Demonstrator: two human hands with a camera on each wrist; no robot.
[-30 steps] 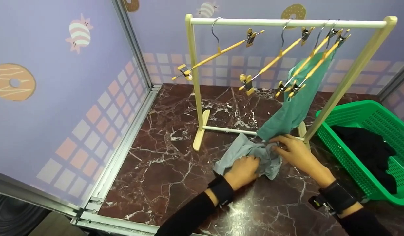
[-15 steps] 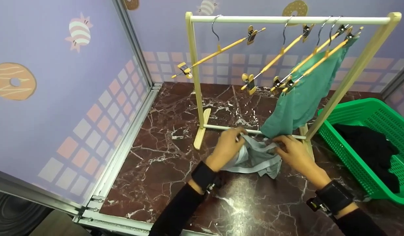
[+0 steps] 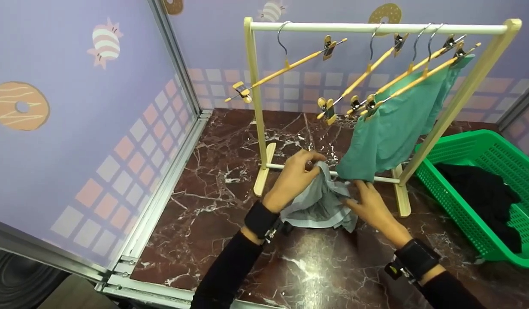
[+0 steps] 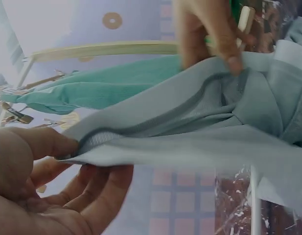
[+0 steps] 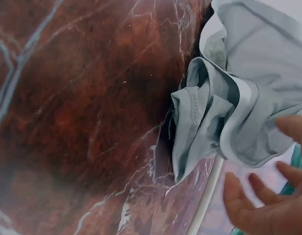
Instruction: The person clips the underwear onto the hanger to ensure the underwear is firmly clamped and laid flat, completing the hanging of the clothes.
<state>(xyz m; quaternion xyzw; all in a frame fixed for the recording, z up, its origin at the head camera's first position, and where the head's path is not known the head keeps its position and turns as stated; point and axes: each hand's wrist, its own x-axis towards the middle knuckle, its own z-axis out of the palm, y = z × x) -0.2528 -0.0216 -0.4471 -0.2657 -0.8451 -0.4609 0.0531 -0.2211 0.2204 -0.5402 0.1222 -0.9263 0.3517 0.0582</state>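
Note:
A grey stretchy garment (image 3: 318, 206) with paler edge bands is part bunched on the dark marble surface, its upper corner raised. My left hand (image 3: 296, 176) pinches that corner between thumb and fingers; in the left wrist view the edge band (image 4: 111, 152) runs out from the fingertips. My right hand (image 3: 373, 210) is at the garment's right side, below the hem of a green garment (image 3: 397, 133) on the rack. In the right wrist view its fingers (image 5: 236, 196) are spread, with no cloth between them. Whether the thumb touches the cloth, I cannot tell.
A wooden rack (image 3: 378, 28) with a white top bar stands behind my hands. Several yellow clip hangers (image 3: 290, 66) hang on it; the green garment is clipped at the right. A green basket (image 3: 444, 210) at the right holds black cloth (image 3: 479, 197). Printed walls enclose the marble surface (image 3: 213, 240).
My left hand has moved up from the cloth's front and lifted its corner. My right hand, earlier holding the cloth's right side, has loosened and shifted slightly left. The green garment has swung.

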